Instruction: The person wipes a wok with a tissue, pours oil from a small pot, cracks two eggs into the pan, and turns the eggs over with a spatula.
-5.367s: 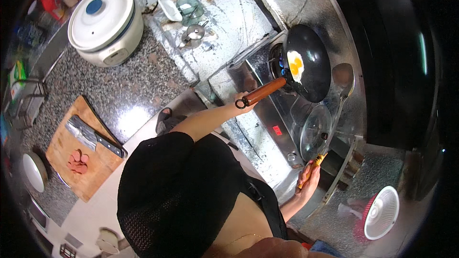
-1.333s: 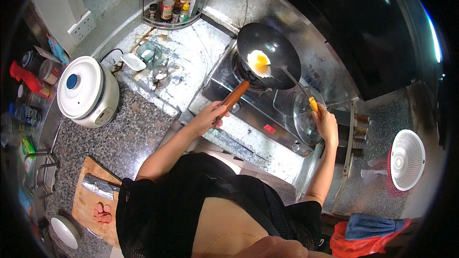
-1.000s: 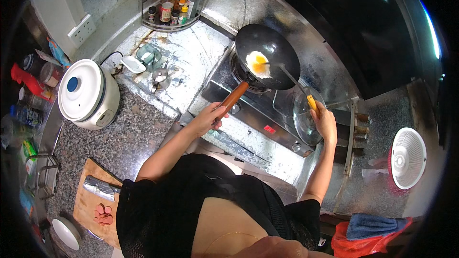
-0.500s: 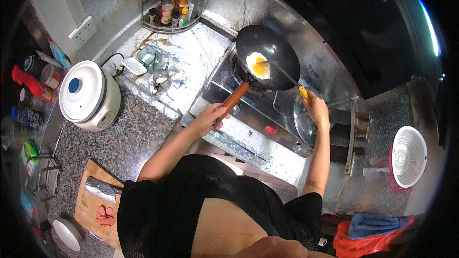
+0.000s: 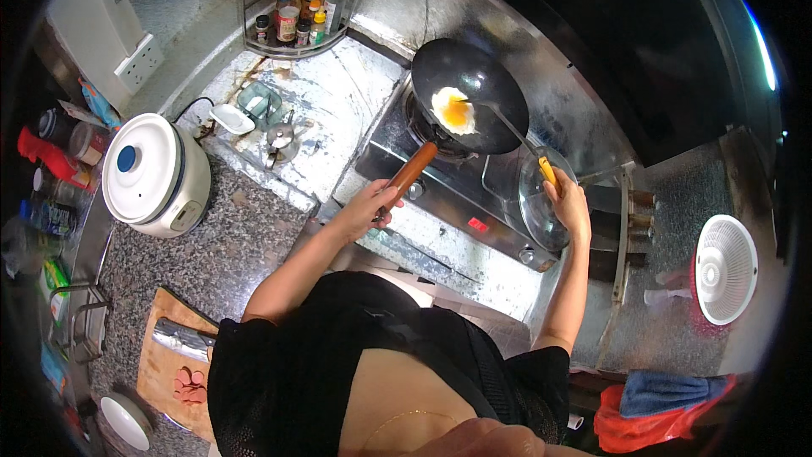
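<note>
At the near left of the wok, the person's left hand has its fingers curled closed round the brown handle, towards the end away from the bowl; I would guess that grip is for steadiness and to keep the skin off the heat. To the near right of the wok, the right hand is closed too, its fingers wrapped about the yellow grip of a metal spatula. That long shaft seems to let the hand stay outside the rim while the blade reaches in. Inside the wok, left of its middle, lies the fried egg, white round a smeared yellow yolk; the blade meets its right edge, though I can't tell whether it has slipped beneath.

Under the wok is the gas stove. Right of the wok, behind the right hand, a clear glass lid leans, presumably parked there to leave the wok uncovered. Beyond the wok to the left stands a corner rack of bottles, and well left of the wok a white electric cooker. Far to the wok's near left, a cleaver lies beside pink sausage slices on a chopping board, perhaps kept apart from the splatter.
</note>
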A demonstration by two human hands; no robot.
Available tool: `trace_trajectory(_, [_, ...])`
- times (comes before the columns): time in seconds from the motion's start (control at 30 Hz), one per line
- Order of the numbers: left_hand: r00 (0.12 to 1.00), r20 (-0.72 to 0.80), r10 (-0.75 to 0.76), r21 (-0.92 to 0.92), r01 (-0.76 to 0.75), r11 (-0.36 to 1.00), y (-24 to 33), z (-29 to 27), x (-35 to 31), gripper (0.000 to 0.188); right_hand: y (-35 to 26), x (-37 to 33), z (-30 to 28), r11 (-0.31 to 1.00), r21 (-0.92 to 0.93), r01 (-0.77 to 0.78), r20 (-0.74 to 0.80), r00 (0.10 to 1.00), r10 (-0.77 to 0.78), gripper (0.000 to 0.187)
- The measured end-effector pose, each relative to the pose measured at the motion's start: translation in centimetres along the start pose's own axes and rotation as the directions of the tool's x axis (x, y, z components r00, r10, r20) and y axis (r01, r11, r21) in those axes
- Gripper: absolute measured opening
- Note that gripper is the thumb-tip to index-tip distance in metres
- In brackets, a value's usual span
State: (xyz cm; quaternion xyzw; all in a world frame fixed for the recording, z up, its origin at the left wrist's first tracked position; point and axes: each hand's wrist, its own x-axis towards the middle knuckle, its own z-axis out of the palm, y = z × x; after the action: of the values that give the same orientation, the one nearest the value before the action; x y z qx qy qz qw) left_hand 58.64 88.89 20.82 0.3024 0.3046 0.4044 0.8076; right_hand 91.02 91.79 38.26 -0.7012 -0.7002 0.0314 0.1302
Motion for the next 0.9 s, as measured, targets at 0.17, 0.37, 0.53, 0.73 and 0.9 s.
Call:
trace_trajectory(0.17, [1.000, -0.020, -0.014, -0.005, 0.014, 1.000, 0.1, 0.3, -0.1, 0.037, 0.0, 0.3, 0.6, 0.992, -0.125, 0.035, 0.017, 0.999, -0.033, 0.031])
trace_trajectory(0.37, [1.000, -0.004, -0.014, -0.018, 0.014, 1.000, 0.2, 0.5, -0.1, 0.036, 0.3, 1.5, 2.2, 0.978, -0.208, 0.035, 0.061, 0.998, -0.023, 0.034])
trace_trajectory(0.53, [1.000, -0.013, -0.013, -0.003, 0.013, 1.000, 0.0, 0.3, -0.2, 0.037, -0.3, 1.0, 0.0, 0.998, -0.054, -0.031, 0.032, 0.999, 0.033, 0.033])
trace_trajectory(0.73, [1.000, -0.009, -0.019, -0.011, 0.019, 1.000, 0.1, 0.4, -0.1, 0.038, 0.6, 0.8, -0.1, 0.997, 0.058, -0.049, 0.078, 0.996, 0.044, 0.031])
trace_trajectory(0.9, [1.000, -0.007, -0.004, -0.026, 0.004, 1.000, -0.3, 0.1, 0.1, 0.039, 1.0, 0.2, -0.3, 0.980, 0.172, -0.103, 0.111, 0.990, 0.084, 0.030])
